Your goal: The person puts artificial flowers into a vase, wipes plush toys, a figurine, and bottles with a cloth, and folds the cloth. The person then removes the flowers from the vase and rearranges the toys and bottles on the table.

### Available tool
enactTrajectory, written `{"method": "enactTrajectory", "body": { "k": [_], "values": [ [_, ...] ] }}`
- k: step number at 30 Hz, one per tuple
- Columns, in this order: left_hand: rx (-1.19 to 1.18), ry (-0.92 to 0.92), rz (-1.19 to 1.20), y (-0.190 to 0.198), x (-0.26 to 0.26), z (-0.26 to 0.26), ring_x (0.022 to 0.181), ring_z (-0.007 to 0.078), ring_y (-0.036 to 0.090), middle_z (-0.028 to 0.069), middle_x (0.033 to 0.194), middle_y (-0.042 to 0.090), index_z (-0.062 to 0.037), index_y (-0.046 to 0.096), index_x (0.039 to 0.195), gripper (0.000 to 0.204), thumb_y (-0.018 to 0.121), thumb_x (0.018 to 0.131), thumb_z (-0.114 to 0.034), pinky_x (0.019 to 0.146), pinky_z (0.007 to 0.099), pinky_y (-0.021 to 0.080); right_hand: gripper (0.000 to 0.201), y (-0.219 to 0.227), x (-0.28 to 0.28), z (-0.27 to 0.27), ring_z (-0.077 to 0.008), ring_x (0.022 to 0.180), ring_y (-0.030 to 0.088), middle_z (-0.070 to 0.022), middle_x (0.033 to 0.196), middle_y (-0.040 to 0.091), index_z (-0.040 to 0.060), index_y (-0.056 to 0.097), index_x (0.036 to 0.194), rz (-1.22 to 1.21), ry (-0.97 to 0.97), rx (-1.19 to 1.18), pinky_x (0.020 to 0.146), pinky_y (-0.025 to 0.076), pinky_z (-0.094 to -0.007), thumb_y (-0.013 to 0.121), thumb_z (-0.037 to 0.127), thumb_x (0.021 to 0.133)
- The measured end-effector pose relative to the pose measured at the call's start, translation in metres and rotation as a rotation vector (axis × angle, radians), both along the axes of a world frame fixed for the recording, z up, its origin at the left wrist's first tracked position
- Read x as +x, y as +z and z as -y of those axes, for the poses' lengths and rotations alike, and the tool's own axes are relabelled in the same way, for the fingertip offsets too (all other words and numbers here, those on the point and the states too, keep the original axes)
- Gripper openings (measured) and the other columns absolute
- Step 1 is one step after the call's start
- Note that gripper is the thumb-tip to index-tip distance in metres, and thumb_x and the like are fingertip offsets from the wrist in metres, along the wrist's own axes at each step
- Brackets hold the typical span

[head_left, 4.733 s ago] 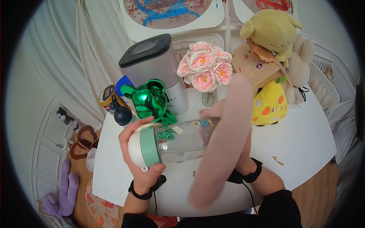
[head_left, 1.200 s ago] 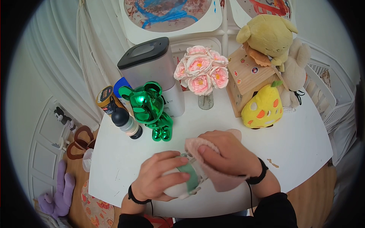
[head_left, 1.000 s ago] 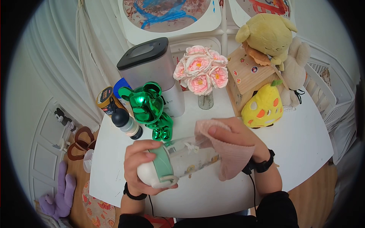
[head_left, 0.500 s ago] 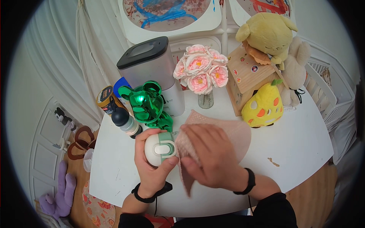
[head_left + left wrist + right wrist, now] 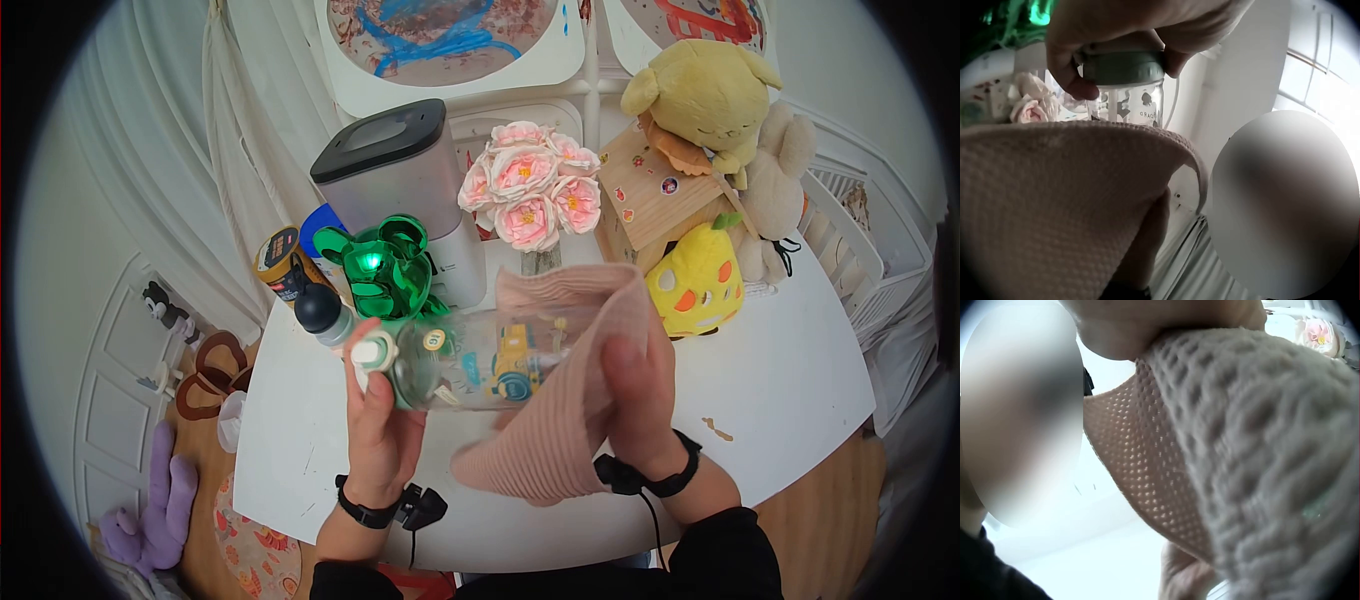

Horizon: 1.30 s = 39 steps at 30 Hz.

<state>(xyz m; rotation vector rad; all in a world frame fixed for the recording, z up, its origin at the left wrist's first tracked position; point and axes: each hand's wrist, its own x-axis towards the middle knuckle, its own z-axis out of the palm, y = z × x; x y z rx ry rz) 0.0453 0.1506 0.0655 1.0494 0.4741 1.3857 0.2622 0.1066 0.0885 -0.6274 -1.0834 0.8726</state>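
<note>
A clear plastic water bottle [image 5: 470, 365] with printed cartoon pictures lies sideways above the table. My left hand [image 5: 385, 440] grips its lid end; the left wrist view shows fingers on the green collar [image 5: 1127, 69]. At the bottle's base my right hand [image 5: 642, 400], slightly blurred, holds a pink ribbed cleaning cloth [image 5: 545, 440]. The cloth wraps over that end and hangs down in front, hiding the base. Its dimpled weave fills much of the right wrist view, where the folded cloth [image 5: 1260, 444] hangs beneath the right hand.
Behind the bottle a shiny green bear figure [image 5: 385, 270] stands by a black-topped bottle [image 5: 322, 308] and a tall grey dispenser [image 5: 385, 165]. Pink flowers [image 5: 525, 185] rise behind the cloth. A yellow plush [image 5: 695, 285] leans on a wooden box [image 5: 650, 185] at the right.
The bottle has turned from lid facing the camera to lying sideways, its printed side showing. My right hand has moved right with the cloth, now around the base; the left keeps hold of the lid end.
</note>
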Motion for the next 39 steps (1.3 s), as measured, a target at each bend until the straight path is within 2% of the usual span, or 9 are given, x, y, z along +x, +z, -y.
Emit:
{"method": "enactTrajectory", "body": {
  "k": [4,6,12,13,20,31,34,36,39],
  "values": [
    [-0.105,-0.143,0.083,0.0,0.003,-0.01,0.128,0.0286,0.052,0.0116,0.139,0.049,-0.0078,0.039,0.143,0.063,0.056,0.099,-0.048,0.107,0.0431,0.045,0.076,-0.025,-0.006,-0.012,-0.0277,0.114,0.061,-0.0175,0.125,0.058,-0.0014,0.051,0.134,0.584,-0.362,0.427,0.1,0.047,-0.0414,0.066,0.057,0.087],
    [-0.398,-0.248,0.292,-0.003,0.002,-0.012,0.126,0.0305,0.054,0.0132,0.137,0.052,-0.0076,0.041,0.142,0.065,0.051,0.099,-0.055,0.107,0.0433,0.045,0.065,-0.025,-0.022,-0.009,-0.0421,0.125,0.053,-0.0239,0.137,0.052,-0.0028,0.047,0.138,0.799,-0.146,0.802,0.107,0.042,-0.0491,0.071,0.032,0.088],
    [-0.597,-0.803,0.639,0.009,0.001,0.003,0.122,0.0275,0.056,0.0148,0.137,0.055,-0.0034,0.041,0.143,0.072,0.068,0.09,-0.045,0.108,0.0422,0.044,0.068,-0.015,-0.045,0.01,-0.0359,0.141,0.04,-0.0195,0.151,0.044,0.0016,0.051,0.14,0.904,0.279,0.587,0.119,0.022,-0.0512,0.062,0.048,0.092],
    [-0.561,-0.777,0.579,0.008,0.003,0.004,0.123,0.0272,0.055,0.0146,0.137,0.054,-0.0035,0.041,0.143,0.072,0.068,0.09,-0.044,0.108,0.0421,0.044,0.068,-0.011,-0.042,0.01,-0.0341,0.146,0.033,-0.0188,0.152,0.042,0.0013,0.048,0.143,0.922,0.335,0.553,0.122,0.009,-0.0504,0.056,0.049,0.095],
    [-0.312,-0.59,0.148,0.001,0.014,0.02,0.127,0.0255,0.051,0.0132,0.141,0.049,-0.0043,0.035,0.147,0.075,0.071,0.087,-0.033,0.109,0.0413,0.041,0.064,0.0,-0.031,0.014,-0.0329,0.145,0.034,-0.0166,0.152,0.042,0.0008,0.047,0.144,1.118,0.063,0.532,0.121,0.007,-0.0506,0.05,0.045,0.098],
    [0.019,-0.338,-0.37,-0.009,0.019,0.031,0.134,0.0217,0.043,0.0102,0.147,0.039,-0.0037,0.024,0.152,0.09,0.077,0.08,-0.016,0.112,0.0388,0.035,0.048,-0.005,-0.004,-0.011,-0.0367,0.124,0.052,-0.0248,0.136,0.051,-0.0029,0.055,0.134,0.908,-0.378,0.189,0.108,0.035,-0.0448,0.049,0.029,0.1],
    [0.034,-0.26,-0.375,-0.019,0.019,0.026,0.135,0.0204,0.039,0.0116,0.145,0.038,-0.0017,0.019,0.15,0.104,0.087,0.073,-0.018,0.112,0.0366,0.03,0.038,-0.015,-0.019,-0.003,-0.0382,0.111,0.056,-0.0234,0.122,0.055,-0.0006,0.057,0.127,0.582,-0.208,0.113,0.095,0.045,-0.0463,0.061,0.019,0.095],
    [0.565,-0.013,-0.537,-0.031,0.016,0.024,0.132,0.0226,0.041,0.0146,0.142,0.037,-0.0044,0.02,0.144,0.108,0.092,0.067,-0.023,0.109,0.0398,0.033,0.039,-0.022,-0.024,-0.005,-0.0295,0.103,0.062,-0.02,0.12,0.057,-0.0042,0.058,0.121,0.626,-0.129,0.219,0.089,0.049,-0.0346,0.059,0.025,0.096],
    [0.462,0.194,-0.524,-0.042,0.02,0.025,0.124,0.0256,0.045,0.0145,0.131,0.038,-0.0081,0.023,0.135,0.101,0.094,0.064,-0.024,0.102,0.0425,0.038,0.04,-0.012,-0.038,0.002,-0.0286,0.11,0.062,-0.0198,0.12,0.06,-0.0048,0.06,0.121,0.409,0.08,0.181,0.093,0.048,-0.0354,0.066,0.024,0.094]
  ]
}}
